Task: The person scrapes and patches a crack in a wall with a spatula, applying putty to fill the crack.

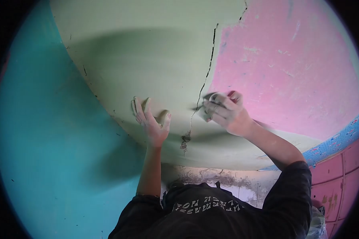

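My left hand [150, 122] rests against the pale green wall [147, 63] with its fingers spread and nothing in them. Dust whitens its skin. To the right, my right hand [227, 113] is closed around a flat, dark-edged scraper-like tool [206, 96], partly covered by the fingers and blurred. The tool lies at the long dark crack [205, 79], near the border with the pink paint. Below both hands the crack ends at a broken, crumbly patch [185, 139].
A turquoise wall [60, 131] meets the green one on the left. Pink paint [287, 67] covers the right part. Lower right are a blue patterned strip [335, 137], pink panels [333, 179] and a clear plastic bag [318, 223].
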`<state>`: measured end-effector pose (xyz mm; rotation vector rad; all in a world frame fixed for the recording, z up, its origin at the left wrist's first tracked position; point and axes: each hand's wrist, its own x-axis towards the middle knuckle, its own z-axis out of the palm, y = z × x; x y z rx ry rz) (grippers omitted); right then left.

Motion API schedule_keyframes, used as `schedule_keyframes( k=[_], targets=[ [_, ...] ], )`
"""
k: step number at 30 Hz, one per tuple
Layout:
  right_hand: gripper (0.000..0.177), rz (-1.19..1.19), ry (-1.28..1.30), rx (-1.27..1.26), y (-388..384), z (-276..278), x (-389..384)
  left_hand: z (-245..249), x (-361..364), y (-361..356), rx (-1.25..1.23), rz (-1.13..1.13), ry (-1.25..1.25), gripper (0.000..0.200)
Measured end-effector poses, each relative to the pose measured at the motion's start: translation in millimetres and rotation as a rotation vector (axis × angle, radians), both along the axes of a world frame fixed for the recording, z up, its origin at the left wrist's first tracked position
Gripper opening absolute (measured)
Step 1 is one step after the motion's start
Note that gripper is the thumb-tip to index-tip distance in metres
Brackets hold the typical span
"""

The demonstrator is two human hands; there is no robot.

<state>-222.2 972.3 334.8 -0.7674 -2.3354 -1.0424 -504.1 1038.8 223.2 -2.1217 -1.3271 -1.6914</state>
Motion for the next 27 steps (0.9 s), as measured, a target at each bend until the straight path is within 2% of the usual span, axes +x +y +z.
schedule_keyframes(
  k=[5, 8, 11, 14, 17, 20, 23, 26, 27],
  targets=[
    [0.014, 0.039, -0.195, -0.109, 4, -32, 4, 3, 1, -1, -0.006, -0.002, -0.012, 0.075],
    [0.015, 0.036, -0.036, 0.021, 4, 2, 2, -1, 2, 2, -0.002, -0.005, -0.026, 0.07],
    [0.013, 0.02, -0.144, -0.029, 1, -21, -1, -1, 4, 3, 0.007, -0.027, -0.054, 0.066],
    [0.016, 0.072, -0.184, -0.12, 3, -21, 5, -3, 3, 4, -0.003, 0.013, -0.015, 0.065],
    [0.014, 0.049, -0.013, 0.048, 8, -4, 6, -1, 3, 3, -0.005, 0.0, -0.019, 0.066],
    [0.01, 0.045, -0.21, -0.143, 0, -29, 5, -1, 4, 3, 0.014, -0.034, -0.046, 0.068],
    [0.009, 0.086, -0.093, -0.026, 0, -14, 6, -1, 3, 2, -0.023, 0.01, -0.02, 0.068],
    [0.012, 0.027, -0.005, -0.014, 2, -12, 12, -1, 3, 2, 0.006, 0.001, -0.016, 0.068],
    [0.013, 0.042, -0.074, -0.029, -1, -17, 8, -2, 2, 1, 0.005, 0.002, -0.019, 0.068]
  ],
)
